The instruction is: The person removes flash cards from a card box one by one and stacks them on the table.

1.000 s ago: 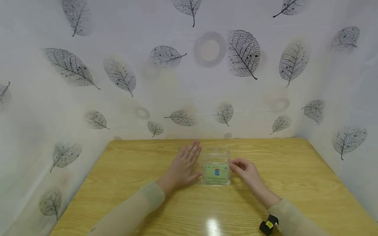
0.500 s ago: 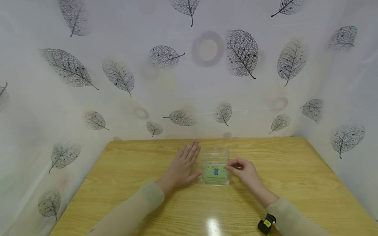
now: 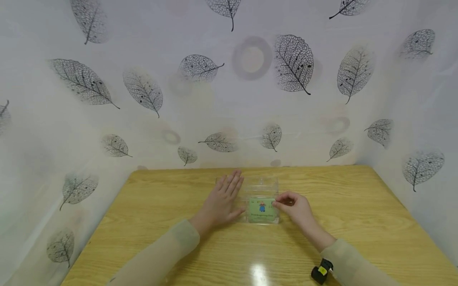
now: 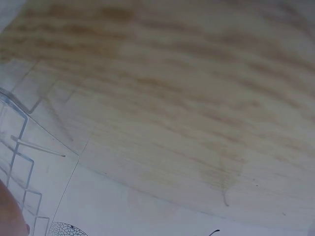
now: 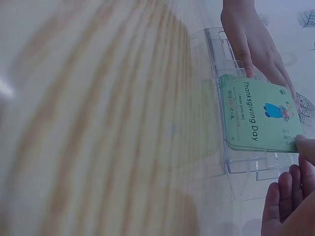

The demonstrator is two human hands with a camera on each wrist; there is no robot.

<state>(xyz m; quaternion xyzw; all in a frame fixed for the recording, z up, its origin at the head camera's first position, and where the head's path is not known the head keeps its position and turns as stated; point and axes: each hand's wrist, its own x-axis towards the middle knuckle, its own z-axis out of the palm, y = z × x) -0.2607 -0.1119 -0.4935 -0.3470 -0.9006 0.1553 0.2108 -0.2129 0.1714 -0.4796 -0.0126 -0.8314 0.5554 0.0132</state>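
Note:
Near the back middle of the table stands a clear plastic holder (image 3: 260, 188) with stepped sections. A small stack of green cards (image 5: 256, 115) leans in its front right part, the top card printed "Thanksgiving Day" with a small blue-clad figure. My right hand (image 3: 297, 208) pinches the upper right corner of the stack between thumb and fingertips. My left hand (image 3: 221, 200) lies with straight fingers over the holder's left part, thumb beside the cards. In the left wrist view, the holder's transparent edges (image 4: 42, 155) and a bit of a finger (image 4: 9, 214) show at lower left.
The wood-grain table (image 3: 229, 254) reaches back to a pale cloth wall (image 3: 229, 103) printed with leaf shapes. A black strap device (image 3: 321, 272) sits at my right sleeve, close over the table.
My right hand has moved slightly left, from the holder's right edge onto the card corner, which its fingers now pinch. My left hand has stayed in place.

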